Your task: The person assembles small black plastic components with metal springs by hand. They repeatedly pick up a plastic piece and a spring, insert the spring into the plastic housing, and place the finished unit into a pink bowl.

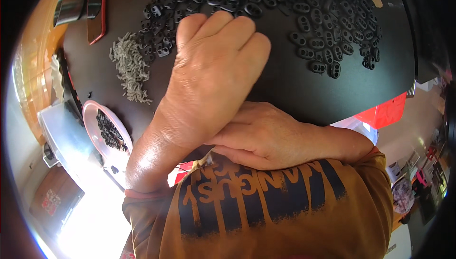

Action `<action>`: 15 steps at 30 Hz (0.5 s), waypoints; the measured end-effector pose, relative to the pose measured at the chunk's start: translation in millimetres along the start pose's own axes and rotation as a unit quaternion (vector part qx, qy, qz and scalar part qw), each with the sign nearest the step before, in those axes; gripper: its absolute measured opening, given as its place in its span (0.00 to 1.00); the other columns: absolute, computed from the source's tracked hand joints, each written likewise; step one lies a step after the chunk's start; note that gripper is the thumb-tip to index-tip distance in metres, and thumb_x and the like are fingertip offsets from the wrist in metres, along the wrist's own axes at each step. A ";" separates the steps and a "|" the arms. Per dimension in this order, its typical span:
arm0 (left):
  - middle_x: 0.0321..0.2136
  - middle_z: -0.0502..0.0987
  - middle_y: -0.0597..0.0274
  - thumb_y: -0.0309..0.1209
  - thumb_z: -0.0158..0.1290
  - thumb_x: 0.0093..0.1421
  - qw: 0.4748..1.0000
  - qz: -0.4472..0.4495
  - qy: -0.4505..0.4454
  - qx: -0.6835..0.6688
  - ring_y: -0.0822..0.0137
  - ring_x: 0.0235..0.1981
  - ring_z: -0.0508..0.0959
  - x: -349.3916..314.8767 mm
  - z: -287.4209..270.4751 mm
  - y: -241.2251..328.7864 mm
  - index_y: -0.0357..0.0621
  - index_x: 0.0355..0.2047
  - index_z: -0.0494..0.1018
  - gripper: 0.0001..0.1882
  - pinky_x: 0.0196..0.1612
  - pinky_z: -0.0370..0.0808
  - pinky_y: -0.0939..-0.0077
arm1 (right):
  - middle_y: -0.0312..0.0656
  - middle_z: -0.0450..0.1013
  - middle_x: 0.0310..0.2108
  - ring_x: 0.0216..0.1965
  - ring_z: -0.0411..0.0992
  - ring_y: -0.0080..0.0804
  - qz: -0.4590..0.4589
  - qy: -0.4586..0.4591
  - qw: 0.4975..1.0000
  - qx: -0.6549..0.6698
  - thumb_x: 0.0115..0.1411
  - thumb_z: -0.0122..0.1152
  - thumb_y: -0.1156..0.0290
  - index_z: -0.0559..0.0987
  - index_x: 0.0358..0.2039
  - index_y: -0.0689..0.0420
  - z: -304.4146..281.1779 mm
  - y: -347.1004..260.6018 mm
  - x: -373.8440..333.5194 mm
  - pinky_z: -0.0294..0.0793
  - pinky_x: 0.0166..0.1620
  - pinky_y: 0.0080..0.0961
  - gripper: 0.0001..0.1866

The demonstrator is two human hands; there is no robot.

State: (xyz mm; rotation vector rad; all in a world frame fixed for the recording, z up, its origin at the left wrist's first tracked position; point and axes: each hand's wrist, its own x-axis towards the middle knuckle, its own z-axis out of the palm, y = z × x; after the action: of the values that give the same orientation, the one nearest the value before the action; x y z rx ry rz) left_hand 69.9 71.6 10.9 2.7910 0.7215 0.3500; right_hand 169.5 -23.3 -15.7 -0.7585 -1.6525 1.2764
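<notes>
Left hand (216,66) curled, contents hidden; right hand (261,133) partly covered, openness and hold undeterminable. Black oval pieces (317,43) far on counter (327,97). Risk: leftward swing scattering loose small grey pieces (129,64).

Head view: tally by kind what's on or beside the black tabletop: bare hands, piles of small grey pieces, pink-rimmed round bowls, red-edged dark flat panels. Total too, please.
Bare hands, left hand and right hand: 2
Pile of small grey pieces: 1
Pink-rimmed round bowl: 1
Red-edged dark flat panel: 1
Total: 5
</notes>
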 end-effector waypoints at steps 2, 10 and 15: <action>0.21 0.65 0.67 0.24 0.54 0.38 1.000 0.000 0.020 -0.006 0.67 0.27 0.68 1.7 1.0 4.9 0.44 0.23 0.68 0.09 0.35 0.60 0.71 | 0.44 0.71 0.30 0.34 0.69 0.42 0.000 0.003 1.000 -0.015 0.50 0.52 0.75 0.73 0.35 0.59 -0.7 -2.5 0.6 0.69 0.37 0.34 0.10; 0.18 0.67 0.66 0.29 0.50 0.39 0.998 0.016 0.041 0.049 0.69 0.25 0.69 -9.3 4.0 10.1 0.46 0.17 0.69 0.03 0.35 0.61 0.75 | 0.43 0.71 0.27 0.29 0.70 0.43 0.019 -0.048 0.998 -0.044 0.51 0.55 0.75 0.75 0.32 0.58 1.6 -8.8 6.9 0.69 0.32 0.32 0.07; 0.21 0.68 0.63 0.22 0.53 0.38 0.968 -0.039 0.225 -0.102 0.67 0.23 0.70 -49.1 -8.0 11.7 0.41 0.25 0.71 0.09 0.28 0.66 0.76 | 0.42 0.71 0.25 0.27 0.70 0.39 0.024 -0.042 0.997 -0.062 0.47 0.58 0.78 0.75 0.30 0.60 3.7 -5.4 4.8 0.68 0.30 0.30 0.08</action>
State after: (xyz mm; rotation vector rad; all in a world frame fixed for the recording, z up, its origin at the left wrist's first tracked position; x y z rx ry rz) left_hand 31.1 38.5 13.4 2.4992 0.8308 1.0012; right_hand 164.4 -22.3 -9.5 -0.8325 -1.8036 1.2633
